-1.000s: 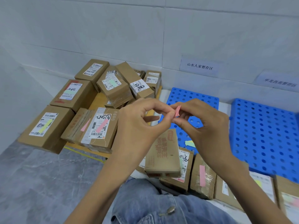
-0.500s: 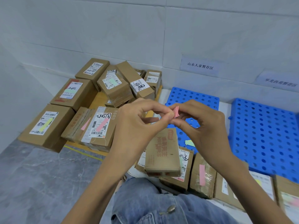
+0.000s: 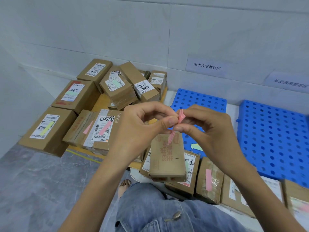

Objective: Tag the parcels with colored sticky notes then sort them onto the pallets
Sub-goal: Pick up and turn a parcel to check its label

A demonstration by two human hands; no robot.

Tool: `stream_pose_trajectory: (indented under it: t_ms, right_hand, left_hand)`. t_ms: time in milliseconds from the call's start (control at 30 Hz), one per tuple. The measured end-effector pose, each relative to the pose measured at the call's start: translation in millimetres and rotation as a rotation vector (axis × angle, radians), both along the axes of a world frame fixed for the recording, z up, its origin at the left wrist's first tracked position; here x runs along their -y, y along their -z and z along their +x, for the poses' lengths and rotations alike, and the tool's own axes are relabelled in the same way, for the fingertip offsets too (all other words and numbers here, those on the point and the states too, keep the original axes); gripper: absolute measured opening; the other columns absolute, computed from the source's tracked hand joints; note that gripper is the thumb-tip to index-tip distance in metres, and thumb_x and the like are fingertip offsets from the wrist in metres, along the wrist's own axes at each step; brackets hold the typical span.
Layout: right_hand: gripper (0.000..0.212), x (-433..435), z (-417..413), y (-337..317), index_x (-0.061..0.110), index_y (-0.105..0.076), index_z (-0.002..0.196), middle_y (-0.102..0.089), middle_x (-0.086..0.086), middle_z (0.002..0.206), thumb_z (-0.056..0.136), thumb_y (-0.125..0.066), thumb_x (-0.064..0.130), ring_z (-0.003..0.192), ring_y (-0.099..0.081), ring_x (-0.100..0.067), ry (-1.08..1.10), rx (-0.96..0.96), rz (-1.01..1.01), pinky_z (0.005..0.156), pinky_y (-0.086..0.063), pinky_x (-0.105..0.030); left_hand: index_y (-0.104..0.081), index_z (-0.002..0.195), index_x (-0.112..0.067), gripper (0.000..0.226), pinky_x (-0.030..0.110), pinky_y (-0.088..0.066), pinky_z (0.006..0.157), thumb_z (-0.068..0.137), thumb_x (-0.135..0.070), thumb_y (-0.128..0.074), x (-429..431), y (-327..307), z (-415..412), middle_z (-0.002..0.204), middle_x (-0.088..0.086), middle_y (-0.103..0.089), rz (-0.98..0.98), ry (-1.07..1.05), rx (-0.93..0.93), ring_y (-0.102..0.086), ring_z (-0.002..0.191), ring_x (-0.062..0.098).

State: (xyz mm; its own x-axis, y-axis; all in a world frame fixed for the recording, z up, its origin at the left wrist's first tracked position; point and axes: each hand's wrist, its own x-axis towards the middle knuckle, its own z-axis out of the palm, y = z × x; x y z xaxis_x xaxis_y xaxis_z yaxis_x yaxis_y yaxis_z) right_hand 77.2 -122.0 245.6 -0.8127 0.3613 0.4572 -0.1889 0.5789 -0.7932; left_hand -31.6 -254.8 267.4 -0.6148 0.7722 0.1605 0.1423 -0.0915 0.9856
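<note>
Grip: left hand (image 3: 138,128) and right hand (image 3: 209,131) meet fingertip to fingertip, both pinching a slim pad of pink sticky notes (image 3: 180,116). The pad fans out above the thumbs; thin strips hang below them. Likely step: peeling off one strip.

Just under the grip: a brown parcel (image 3: 167,158) lies on top of other parcels. No note shows on its upper face, so it is probably next to be tagged.

Risks, as judged:
- Strips are narrow and stuck together. Two may come away at once, or one may tear or curl onto a finger.
- The pad is held only by fingertips. A hard tug could drop it among the parcels below.
- A loose green note (image 3: 197,146) lies on the blue pallet (image 3: 209,101) just right of and below the grip. It shows notes can go astray.
- Tagged boxes (image 3: 103,128) left of the grip carry mixed colours. A wrong colour would missort a parcel.
</note>
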Motion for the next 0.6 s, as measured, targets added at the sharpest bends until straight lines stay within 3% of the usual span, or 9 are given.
stream_pose_trajectory:
  t_ms: [300, 433, 600]
  right_hand:
    - [0.015, -0.5, -1.3, -0.6, 0.025, -0.068, 0.091, -0.064, 0.008, 0.073, 0.079, -0.066, 0.035, 0.072, -0.064, -0.014, -0.012, 0.003, -0.051, 0.07, -0.053, -0.032]
    - [0.013, -2.0, -2.1, -0.4, 0.026, -0.068, 0.088, -0.064, 0.007, 0.074, 0.08, -0.065, 0.035, 0.072, -0.063, -0.015, 0.007, 0.011, -0.053, 0.069, -0.052, -0.033]
    - [0.02, -3.3, -4.4, 1.5, 0.02, -0.072, 0.088, -0.064, 0.007, 0.073, 0.079, -0.065, 0.036, 0.072, -0.063, -0.016, 0.04, 0.019, -0.071, 0.069, -0.053, -0.035]
  left_hand:
    - [-0.073, 0.082, -0.011, 0.013, 0.031, -0.059, 0.062, 0.071, -0.019, -0.074, -1.8, -3.4, 2.1, 0.073, 0.003, -0.073, -0.001, -0.036, -0.054, -0.071, 0.069, 0.022]
    - [-0.074, 0.083, -0.012, 0.013, 0.036, -0.06, 0.062, 0.073, -0.02, -0.074, -3.6, -5.0, 2.6, 0.075, 0.001, -0.074, -0.019, -0.069, -0.101, -0.072, 0.07, 0.021]
    - [-0.074, 0.084, -0.011, 0.008, 0.03, -0.059, 0.062, 0.078, -0.005, -0.072, -6.9, -1.6, 2.6, 0.077, 0.001, -0.074, -0.019, -0.071, -0.03, -0.072, 0.073, 0.019]
